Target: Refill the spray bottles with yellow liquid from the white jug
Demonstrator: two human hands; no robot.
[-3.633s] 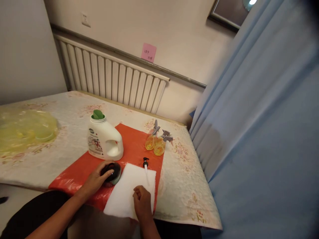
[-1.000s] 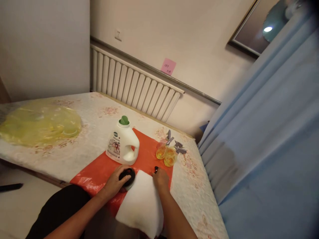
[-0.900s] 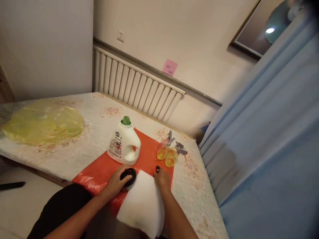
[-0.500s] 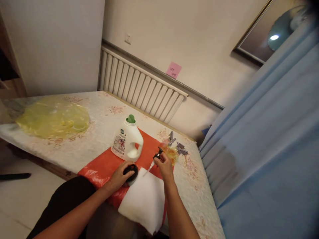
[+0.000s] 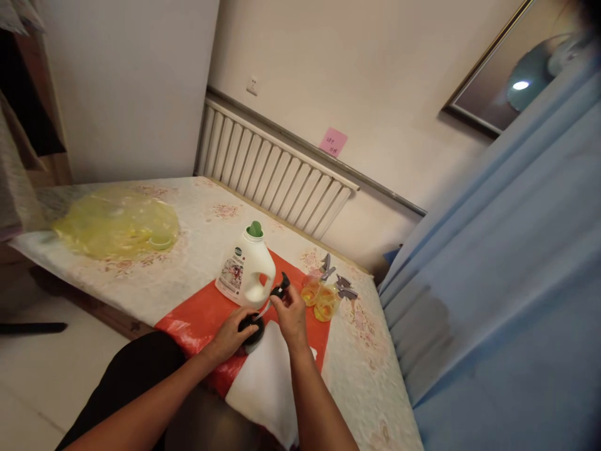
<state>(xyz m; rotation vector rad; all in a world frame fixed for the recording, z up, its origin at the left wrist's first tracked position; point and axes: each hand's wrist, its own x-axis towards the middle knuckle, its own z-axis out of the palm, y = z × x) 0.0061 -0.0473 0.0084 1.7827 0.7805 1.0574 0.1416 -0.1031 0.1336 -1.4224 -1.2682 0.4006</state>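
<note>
**Holding a pump head over a dark bottle**

Steadying the dark bottle [image 5: 251,327] just in front of the white jug [image 5: 245,275], the left hand [image 5: 230,335] wraps it. The right hand [image 5: 291,313] pinches the pump head [image 5: 280,289] above, tube angled toward the bottle's mouth.

Single head cam, worn by the person, looks fwd and down across the table [image 5: 141,275], tilted so the table edge runs diagonal. White jug [image 5: 245,275] sits about centre frame, mid-near; hands just below it, radiator [image 5: 272,175] and wall behind it, blue curtain [image 5: 507,282] filling the frame to its right. No 2nd view, so no overlap.
</note>
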